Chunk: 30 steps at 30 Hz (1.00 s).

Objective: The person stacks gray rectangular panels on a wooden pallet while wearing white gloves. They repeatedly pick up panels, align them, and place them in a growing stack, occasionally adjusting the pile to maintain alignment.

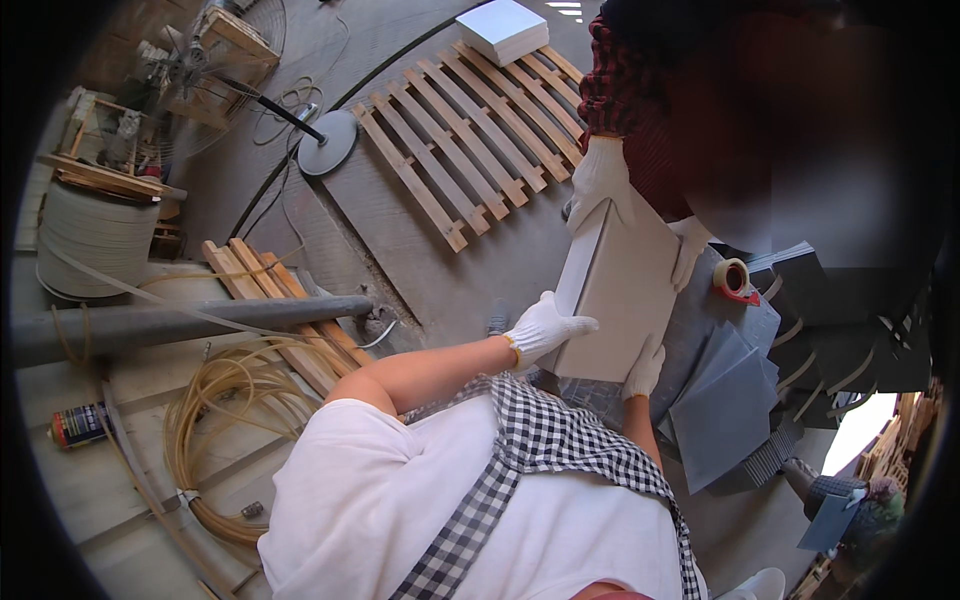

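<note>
A pale, flat rectangular box or stack of boards (pixel 630 290) is held level in front of me; I cannot tell which of the two it is. Gloved in white, my left hand (pixel 550 327) grips its left near corner, thumb on top. On the near right edge my right hand (pixel 645 370), also gloved, is closed round the side, its fingers partly hidden. Across from me, a co-worker in a red checked sleeve holds the far end with two gloved hands, one glove (pixel 602 180) at the far left corner, the other glove (pixel 690 250) on the right edge.
Right of the box lie grey sheets (pixel 725 390) and a tape roll (pixel 732 277). Ahead is a wooden pallet (pixel 470 130) bearing a white stack (pixel 502 30). A fan base (pixel 327 143), grey pipe (pixel 190 330), coiled hose (pixel 220 420) and strapping reel (pixel 95 235) are leftward.
</note>
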Motion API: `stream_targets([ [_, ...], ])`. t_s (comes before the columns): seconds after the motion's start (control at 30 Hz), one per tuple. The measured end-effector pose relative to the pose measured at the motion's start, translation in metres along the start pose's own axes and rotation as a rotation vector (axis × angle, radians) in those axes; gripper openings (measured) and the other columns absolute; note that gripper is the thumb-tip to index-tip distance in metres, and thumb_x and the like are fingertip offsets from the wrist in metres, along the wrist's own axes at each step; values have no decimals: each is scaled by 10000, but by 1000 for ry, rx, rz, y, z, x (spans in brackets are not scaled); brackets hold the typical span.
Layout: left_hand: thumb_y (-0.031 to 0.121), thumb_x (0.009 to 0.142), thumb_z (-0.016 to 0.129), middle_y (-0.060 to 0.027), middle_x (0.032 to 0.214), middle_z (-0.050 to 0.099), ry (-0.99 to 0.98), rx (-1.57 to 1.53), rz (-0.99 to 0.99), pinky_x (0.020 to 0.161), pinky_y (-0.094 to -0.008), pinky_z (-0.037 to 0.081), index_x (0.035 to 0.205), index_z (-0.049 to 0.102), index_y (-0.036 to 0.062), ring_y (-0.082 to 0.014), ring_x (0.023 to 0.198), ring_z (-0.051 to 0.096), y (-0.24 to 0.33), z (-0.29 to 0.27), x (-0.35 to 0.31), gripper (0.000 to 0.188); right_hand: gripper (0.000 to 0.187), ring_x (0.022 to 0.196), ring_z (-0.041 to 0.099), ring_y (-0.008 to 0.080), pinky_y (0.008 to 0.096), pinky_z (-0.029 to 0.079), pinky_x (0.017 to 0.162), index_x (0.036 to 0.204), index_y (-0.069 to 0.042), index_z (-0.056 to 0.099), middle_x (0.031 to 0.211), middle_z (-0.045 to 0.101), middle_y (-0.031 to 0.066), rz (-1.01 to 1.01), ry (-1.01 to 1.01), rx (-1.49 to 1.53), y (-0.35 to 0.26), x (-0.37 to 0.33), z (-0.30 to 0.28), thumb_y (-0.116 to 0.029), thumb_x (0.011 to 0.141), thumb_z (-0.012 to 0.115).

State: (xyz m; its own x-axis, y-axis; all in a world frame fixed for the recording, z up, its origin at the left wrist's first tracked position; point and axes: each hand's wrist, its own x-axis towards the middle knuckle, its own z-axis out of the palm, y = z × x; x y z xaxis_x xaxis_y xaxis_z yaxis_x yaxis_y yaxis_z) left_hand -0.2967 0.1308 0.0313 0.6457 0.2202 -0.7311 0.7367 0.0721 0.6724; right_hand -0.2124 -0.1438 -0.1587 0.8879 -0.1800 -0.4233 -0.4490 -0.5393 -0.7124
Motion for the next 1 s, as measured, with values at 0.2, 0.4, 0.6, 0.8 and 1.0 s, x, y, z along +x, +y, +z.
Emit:
stream_targets([
  [0.2, 366, 829, 773, -189, 1148, 654, -28, -311, -70, 821, -380, 557, 1293, 505, -38, -265, 982, 674, -133, -39, 112, 671, 830, 1247, 569, 362, 425, 443, 1026, 1400, 20, 473, 1345, 591, 225, -51, 134, -314, -39, -41, 28, -627, 901, 625],
  [0.4, 319, 917, 702, -115, 1037, 695, -161, -527, -48, 754, -333, 549, 1191, 625, -29, -198, 883, 682, -178, -44, 163, 449, 818, 1223, 582, 330, 403, 440, 1022, 1375, 11, 494, 1322, 609, 203, -24, 61, -381, -40, -36, 34, -610, 876, 677],
  [0.6, 320, 945, 672, -93, 1035, 710, -80, -503, -125, 770, -329, 554, 1226, 645, -12, -185, 886, 687, -233, -28, 209, 436, 683, 1196, 580, 231, 349, 436, 1028, 1390, 9, 548, 1339, 615, 133, -63, -266, -243, -45, -14, 18, -467, 923, 697],
  [0.8, 525, 813, 777, -227, 1254, 647, -81, -409, -89, 891, -370, 540, 1335, 549, -115, -283, 1072, 668, -222, -47, 209, 857, 612, 1192, 578, 228, 361, 476, 1019, 1452, -18, 465, 1370, 574, 90, 175, -401, 117, -42, -9, 19, -315, 962, 681],
  [1.0, 666, 721, 757, -278, 1259, 643, -83, -174, -114, 965, -369, 500, 1293, 576, -137, -336, 1147, 645, -126, -121, 209, 1002, 684, 1180, 585, 264, 416, 485, 1019, 1453, -29, 450, 1355, 585, 114, 280, -396, 272, -98, -51, 51, -443, 957, 671],
])
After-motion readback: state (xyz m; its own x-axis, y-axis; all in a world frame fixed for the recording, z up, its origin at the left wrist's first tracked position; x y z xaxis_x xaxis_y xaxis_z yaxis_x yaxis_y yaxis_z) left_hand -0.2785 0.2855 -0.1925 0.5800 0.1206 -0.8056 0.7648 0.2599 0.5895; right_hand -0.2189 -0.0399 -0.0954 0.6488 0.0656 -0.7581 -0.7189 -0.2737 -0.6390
